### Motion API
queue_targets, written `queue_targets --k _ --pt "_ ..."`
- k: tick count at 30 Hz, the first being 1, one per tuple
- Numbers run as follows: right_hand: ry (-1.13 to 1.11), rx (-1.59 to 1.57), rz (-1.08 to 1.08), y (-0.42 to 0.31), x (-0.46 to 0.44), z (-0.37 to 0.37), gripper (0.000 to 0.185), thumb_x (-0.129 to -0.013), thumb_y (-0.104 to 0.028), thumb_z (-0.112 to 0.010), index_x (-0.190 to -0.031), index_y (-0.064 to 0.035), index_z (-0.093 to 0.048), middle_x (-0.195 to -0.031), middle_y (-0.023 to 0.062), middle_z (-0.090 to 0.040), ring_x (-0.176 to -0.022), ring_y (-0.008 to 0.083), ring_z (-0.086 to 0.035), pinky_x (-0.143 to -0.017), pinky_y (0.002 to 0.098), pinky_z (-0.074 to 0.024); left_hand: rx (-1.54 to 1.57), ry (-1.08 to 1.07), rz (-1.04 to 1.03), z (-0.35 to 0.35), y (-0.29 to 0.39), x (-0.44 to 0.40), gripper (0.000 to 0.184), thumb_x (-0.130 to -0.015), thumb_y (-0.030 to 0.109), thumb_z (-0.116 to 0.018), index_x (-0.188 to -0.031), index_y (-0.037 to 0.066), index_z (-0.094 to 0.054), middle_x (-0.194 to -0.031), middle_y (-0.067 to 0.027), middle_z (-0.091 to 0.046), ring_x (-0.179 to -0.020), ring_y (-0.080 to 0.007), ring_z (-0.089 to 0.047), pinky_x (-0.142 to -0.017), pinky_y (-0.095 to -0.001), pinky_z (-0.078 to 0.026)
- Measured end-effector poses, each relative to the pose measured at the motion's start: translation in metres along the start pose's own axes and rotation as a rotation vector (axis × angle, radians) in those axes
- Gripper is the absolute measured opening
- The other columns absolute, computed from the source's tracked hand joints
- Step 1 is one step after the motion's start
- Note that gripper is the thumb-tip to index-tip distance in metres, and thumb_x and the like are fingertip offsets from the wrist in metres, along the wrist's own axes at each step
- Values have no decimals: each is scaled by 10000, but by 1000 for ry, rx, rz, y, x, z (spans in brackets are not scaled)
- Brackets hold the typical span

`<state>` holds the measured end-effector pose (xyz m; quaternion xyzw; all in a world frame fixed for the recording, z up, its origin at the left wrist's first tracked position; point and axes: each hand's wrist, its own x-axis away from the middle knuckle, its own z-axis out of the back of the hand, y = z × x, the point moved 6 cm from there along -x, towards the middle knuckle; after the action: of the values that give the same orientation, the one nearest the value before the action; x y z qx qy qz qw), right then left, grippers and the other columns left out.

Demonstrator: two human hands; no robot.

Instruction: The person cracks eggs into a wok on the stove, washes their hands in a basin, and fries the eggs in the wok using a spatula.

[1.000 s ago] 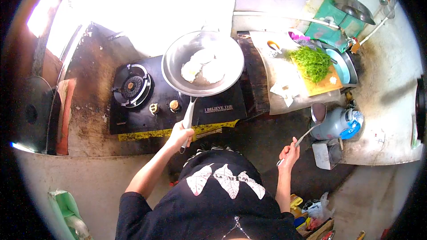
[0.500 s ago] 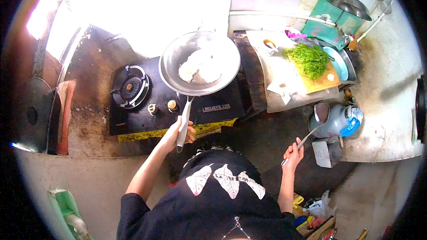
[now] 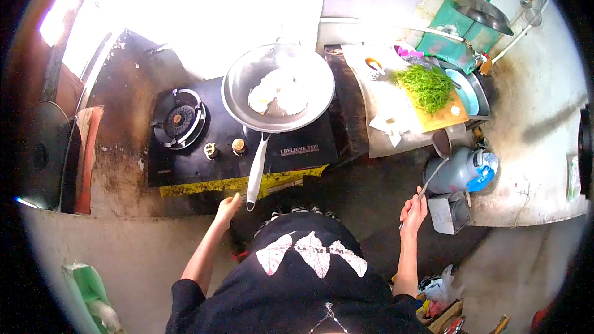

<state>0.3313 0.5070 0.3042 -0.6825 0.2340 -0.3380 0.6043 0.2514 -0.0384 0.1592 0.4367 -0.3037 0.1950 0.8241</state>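
Counting hands: two, left hand [image 3: 229, 208] empty, fingers loosely parted, just beside the pan handle [image 3: 256, 176] but apart from it; right hand [image 3: 414, 211] with fingers closed around one ladle [image 3: 441, 143], ladle bowl above the gas cylinder [image 3: 448, 172]. Also counted: one pan [image 3: 314, 77] on the stove [image 3: 266, 149], one bare burner [image 3: 179, 119] to its left, two knobs [image 3: 210, 150] near the front edge, one cutting board [image 3: 438, 120], one cup [image 3: 375, 73].

Inside the pan: whitish, egg-like food [image 3: 288, 96], pieces run together, exact count unclear. Inside the cup: something brown, not clear. On the cutting board: heap of leafy greens [image 3: 424, 86], small white pile [image 3: 455, 111] near the corner. Just beyond, in a metal basin [image 3: 484, 102]: pale blue bowl [image 3: 468, 91].

Under the cup and board: pale sheet [image 3: 378, 96] over the worktop [image 3: 352, 125], with crumpled white item [image 3: 390, 128] on top. Around: stained walls, strong glare behind the stove, metal wok [image 3: 484, 15] hung on the wall in front of green sheeting [image 3: 455, 21].
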Motion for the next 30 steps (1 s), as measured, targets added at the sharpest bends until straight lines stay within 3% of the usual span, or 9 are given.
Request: queue_targets --k 2,6,12,14,15,18,19,23,30 --pt "-23 39 -17 -8 4 -10 376 -939 -175 -427 -1307 -102 -405 -582 -21 -373 -373 38 -305 -312 202 -245 757 -311 33 -13 44 26 652 -912 554 -292 -1167 -20 -467 -1062 -164 -579 -861 -259 -623 -760 -377 -512" --pt "-198 147 37 -27 -3 -35 400 -931 -166 -440 -1325 -124 -392 -557 -39 -348 -365 30 -279 -314 192 -226 985 -484 -142 -20 104 45 717 -863 635 -251 -1176 12 -420 -1008 -169 -584 -846 -293 -622 -754 -417 -521" --pt "-297 147 145 -71 -1 -96 416 -941 -203 -444 -1342 -125 -367 -576 -53 -337 -396 15 -287 -324 175 -219 864 -448 -293 -26 147 58 545 -907 510 -378 -1140 22 -442 -896 -153 -602 -703 -240 -620 -622 -371 -529" --pt "-386 228 105 -73 -8 -107 428 -943 -206 -440 -1349 -107 -348 -568 -57 -334 -390 14 -285 -321 176 -224 799 -413 -237 -29 147 53 413 -883 389 -516 -1058 17 -489 -742 -103 -597 -525 -184 -566 -449 -301 -461" --pt "-376 228 99 -77 -7 -113 397 -942 -212 -439 -1314 -84 -380 -560 -57 -340 -380 18 -292 -315 177 -229 836 -349 -190 -29 152 59 301 -847 320 -594 -897 37 -505 -577 -45 -527 -381 -130 -453 -332 -255 -325" --pt "-341 121 157 -81 -13 -124 296 -943 -220 -437 -1200 -74 -448 -556 -52 -347 -376 21 -301 -307 181 -234 811 -468 -207 -31 151 58 235 -842 231 -592 -847 43 -451 -514 -25 -466 -342 -105 -389 -320 -246 -288" --pt "-336 116 144 -80 -12 -127 190 -942 -233 -438 -1060 -87 -468 -558 -48 -351 -373 25 -308 -303 183 -240 833 -405 -207 -32 153 58 226 -836 196 -592 -789 60 -419 -476 -2 -413 -318 -88 -347 -301 -245 -246" --pt "-372 81 23 -73 -13 -131 151 -943 -244 -436 -996 -105 -457 -569 -46 -353 -375 32 -311 -302 184 -250 834 -349 -223 -33 155 57 210 -835 165 -588 -785 55 -416 -476 6 -396 -317 -80 -334 -288 -242 -230" --pt "-352 126 41 -75 1 -128 210 -948 -249 -426 -1098 -110 -472 -578 -54 -344 -384 25 -304 -310 175 -243 827 -293 -237 -41 150 43 232 -818 182 -616 -803 54 -423 -467 8 -385 -299 -74 -310 -273 -241 -204"
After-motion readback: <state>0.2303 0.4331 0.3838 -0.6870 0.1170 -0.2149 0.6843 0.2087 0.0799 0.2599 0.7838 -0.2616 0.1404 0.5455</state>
